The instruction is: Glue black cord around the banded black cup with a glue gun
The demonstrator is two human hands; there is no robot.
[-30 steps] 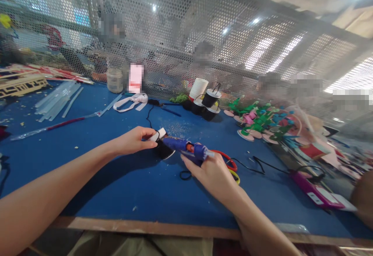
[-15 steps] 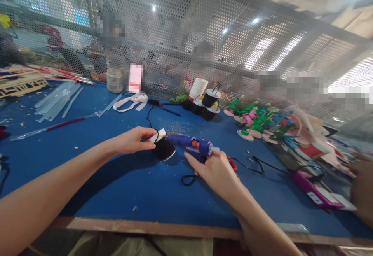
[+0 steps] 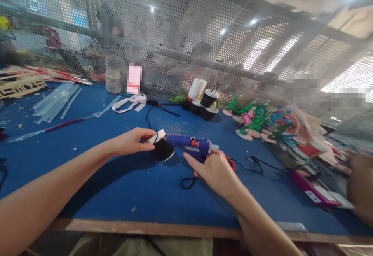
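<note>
My left hand (image 3: pixel 132 141) pinches a small black cup with a white base (image 3: pixel 163 149), tipped on its side on the blue table (image 3: pixel 116 186), holding a white strip at its edge. My right hand (image 3: pixel 214 168) grips a blue glue gun (image 3: pixel 190 145) whose nozzle points left at the cup. A black cord loop (image 3: pixel 188 182) lies under my right hand, and red scissor handles (image 3: pixel 231 163) peek out behind it.
Clear glue sticks (image 3: pixel 55 100) lie far left, a white ribbon (image 3: pixel 129 103) and a jar (image 3: pixel 113 81) at the back. Black cups and a white roll (image 3: pixel 204 98) stand mid-back. Coloured paper flowers (image 3: pixel 259 121) pile right, near a purple tool (image 3: pixel 311 188). A perforated metal screen (image 3: pixel 186 34) closes the back.
My right hand and the glue gun have drawn slightly right and up, lifting the gun a little off the table. My left hand keeps its hold on the cup.
</note>
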